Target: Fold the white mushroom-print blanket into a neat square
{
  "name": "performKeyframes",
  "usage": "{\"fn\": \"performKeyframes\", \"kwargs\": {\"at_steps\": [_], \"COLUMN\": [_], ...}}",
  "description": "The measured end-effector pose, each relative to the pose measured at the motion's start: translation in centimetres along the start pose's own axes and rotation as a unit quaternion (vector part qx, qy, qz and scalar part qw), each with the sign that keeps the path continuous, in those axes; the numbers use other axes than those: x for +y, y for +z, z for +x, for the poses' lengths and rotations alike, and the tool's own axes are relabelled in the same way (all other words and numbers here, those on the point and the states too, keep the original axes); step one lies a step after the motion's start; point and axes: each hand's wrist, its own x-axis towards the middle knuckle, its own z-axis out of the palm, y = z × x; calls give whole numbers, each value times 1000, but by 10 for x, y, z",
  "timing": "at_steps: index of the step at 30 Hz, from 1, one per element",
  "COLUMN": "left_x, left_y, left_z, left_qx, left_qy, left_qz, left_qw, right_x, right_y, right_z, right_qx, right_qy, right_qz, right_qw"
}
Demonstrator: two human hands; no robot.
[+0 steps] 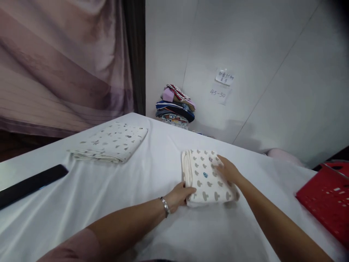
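A thick folded cloth (208,185), white with grey mushroom-like shapes and a small blue motif, lies on the white-covered table (158,153). At its near left corner my left hand (178,195) grips the edge, thumb on top and the other fingers mostly hidden at the side and below. My right hand (228,169) rests on the upper right part of the cloth with its fingers stretched over the surface. A second folded cloth (109,142), white with a smaller grey print, lies apart at the far left of the table.
A long black object (32,183) lies at the left. Folded fabrics are piled in a stack (176,107) beyond the far edge, by a wall with paper notes (219,92). A red perforated basket (327,198) stands at right; a pinkish curtain (65,65) hangs at left.
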Motion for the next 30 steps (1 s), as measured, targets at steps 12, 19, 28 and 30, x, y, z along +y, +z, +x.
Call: {"fn": "performKeyframes", "kwargs": {"at_steps": [12, 19, 28, 30], "left_x": [-77, -55, 16, 16], "left_y": [109, 85, 21, 20], "left_z": [-24, -25, 15, 24], "left_qx": [-193, -281, 41, 16], "left_qy": [-108, 58, 469, 487], "left_qz": [24, 256, 595, 620], "left_qw": [975, 923, 651, 615], "right_x": [70, 62, 2, -2], "right_y": [-51, -52, -16, -12], "right_z": [-58, -87, -170, -172], "right_qx": [59, 156, 124, 112], "right_qy": [202, 138, 18, -16], "right_qz": [265, 175, 142, 88], "right_qw": [941, 962, 982, 990]}}
